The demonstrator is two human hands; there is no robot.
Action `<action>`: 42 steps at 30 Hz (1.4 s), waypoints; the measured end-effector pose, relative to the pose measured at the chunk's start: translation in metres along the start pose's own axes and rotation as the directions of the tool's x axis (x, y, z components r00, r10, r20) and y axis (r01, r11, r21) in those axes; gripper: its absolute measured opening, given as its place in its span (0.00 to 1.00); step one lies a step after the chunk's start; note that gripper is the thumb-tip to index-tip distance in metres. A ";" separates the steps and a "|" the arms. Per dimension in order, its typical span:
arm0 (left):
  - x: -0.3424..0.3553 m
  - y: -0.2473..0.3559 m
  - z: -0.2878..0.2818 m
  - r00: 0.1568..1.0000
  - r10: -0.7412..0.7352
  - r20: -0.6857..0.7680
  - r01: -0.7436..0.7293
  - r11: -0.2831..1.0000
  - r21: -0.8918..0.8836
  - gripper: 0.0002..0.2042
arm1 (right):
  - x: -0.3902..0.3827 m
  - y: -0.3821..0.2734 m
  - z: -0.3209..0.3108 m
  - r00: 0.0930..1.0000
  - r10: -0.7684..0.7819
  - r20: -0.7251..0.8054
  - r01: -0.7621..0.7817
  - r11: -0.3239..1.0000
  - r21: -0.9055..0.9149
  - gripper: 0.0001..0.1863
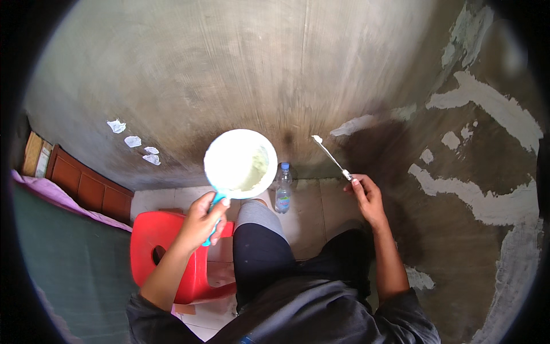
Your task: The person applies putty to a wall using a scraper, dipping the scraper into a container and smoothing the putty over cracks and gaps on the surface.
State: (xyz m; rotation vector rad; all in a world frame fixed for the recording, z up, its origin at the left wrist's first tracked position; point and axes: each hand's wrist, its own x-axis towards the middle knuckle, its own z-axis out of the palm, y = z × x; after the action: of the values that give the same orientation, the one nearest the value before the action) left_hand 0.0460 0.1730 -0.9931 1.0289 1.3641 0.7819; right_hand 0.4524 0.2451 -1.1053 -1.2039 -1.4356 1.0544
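Pan [232, 155], white and round with a blue handle [216, 213], is up in front of the wall [229, 74], its open mouth facing the camera. Pale paste [259, 167] lies along the right side of its inside; the rest is too bright to make out. The left hand [205, 219] is closed around the handle, whose end sticks out below the fingers. To the right, well apart from the pan, the right hand [368, 198] grips a slim knife [332, 156] by its end, thumb on top. The knife slants up and to the left, with a white dab [317, 139] on its tip; whether the tip touches the wall I cannot tell.

Between the hands, a clear bottle [283, 192] with a blue cap stands on the tiled floor [312, 200] near the wall. Four small white spots [132, 141] mark the wall at left, and broad white patches [481, 200] run across its right side. A red chair [143, 238] is under the left forearm, beside the person's knee.
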 end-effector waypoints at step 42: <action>-0.004 -0.038 -0.033 0.957 0.079 -0.279 -0.122 0.982 -0.141 0.13 | 0.115 0.093 0.030 0.996 0.063 0.069 -0.059 0.996 -0.060 0.13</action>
State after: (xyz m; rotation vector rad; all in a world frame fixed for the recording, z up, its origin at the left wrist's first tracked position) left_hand 0.0087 0.1589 -1.0239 0.8946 1.4631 1.1228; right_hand 0.4316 0.3708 -1.1860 -1.2704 -1.5012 1.1137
